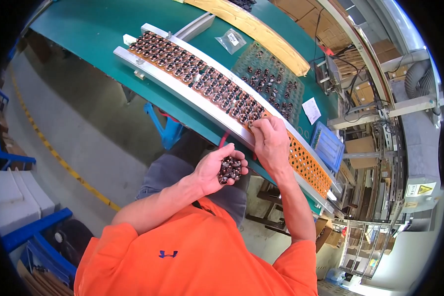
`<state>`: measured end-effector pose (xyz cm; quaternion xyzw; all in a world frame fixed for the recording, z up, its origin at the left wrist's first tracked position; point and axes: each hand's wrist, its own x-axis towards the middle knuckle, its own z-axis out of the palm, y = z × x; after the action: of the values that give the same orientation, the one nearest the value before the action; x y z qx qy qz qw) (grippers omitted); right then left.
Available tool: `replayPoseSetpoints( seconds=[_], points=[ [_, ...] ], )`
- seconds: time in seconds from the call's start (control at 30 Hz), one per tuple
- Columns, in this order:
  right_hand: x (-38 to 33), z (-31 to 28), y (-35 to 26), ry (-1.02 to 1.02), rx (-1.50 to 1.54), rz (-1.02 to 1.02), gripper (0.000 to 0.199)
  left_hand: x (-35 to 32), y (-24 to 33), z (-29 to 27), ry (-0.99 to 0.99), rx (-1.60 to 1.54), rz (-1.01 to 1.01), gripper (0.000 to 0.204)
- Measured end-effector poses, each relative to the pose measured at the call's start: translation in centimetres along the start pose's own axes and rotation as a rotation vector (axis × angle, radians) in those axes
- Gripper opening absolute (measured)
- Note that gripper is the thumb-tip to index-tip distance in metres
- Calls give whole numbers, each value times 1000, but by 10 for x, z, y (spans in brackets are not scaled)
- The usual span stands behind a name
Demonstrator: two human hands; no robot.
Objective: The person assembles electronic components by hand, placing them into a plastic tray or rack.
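Observation:
My left hand (213, 170) is cupped palm up in front of my body, fingers curled around a heap of small shiny dark metal parts (230, 170). My right hand (272, 143) reaches over a long white metal rail frame (192, 102) with thumb and fingertips pinched together. Whatever sits between those fingertips is too small and covered to name. Under them, an orange perforated strip (308, 163) lies in the frame, its holes bare on the right. Left of the fingertips, rows of round coppery pieces with shiny dark domes (212, 86) fill the frame.
Behind the frame, a clear tray (269, 81) carries scattered dark parts. A plastic bag (230, 41), a paper slip (311, 110) and a blue bin (327, 147) also lie on the green table (84, 37). A long yellowish wrapped bar (261, 32) spans the back.

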<state>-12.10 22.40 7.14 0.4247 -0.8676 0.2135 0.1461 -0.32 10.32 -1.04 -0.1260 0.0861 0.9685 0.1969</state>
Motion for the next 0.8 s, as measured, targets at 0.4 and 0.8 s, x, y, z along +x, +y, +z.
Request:
replayPoseSetpoints(
  seconds=[0.4,0.8],
  points=[
    [2,0,-1,-2,-60,-56,6,1,0,-1,-22,-9,5,41],
    [-11,-40,-21,2,52,-9,20,-1,0,11,73,6,-18,41]
  ],
)
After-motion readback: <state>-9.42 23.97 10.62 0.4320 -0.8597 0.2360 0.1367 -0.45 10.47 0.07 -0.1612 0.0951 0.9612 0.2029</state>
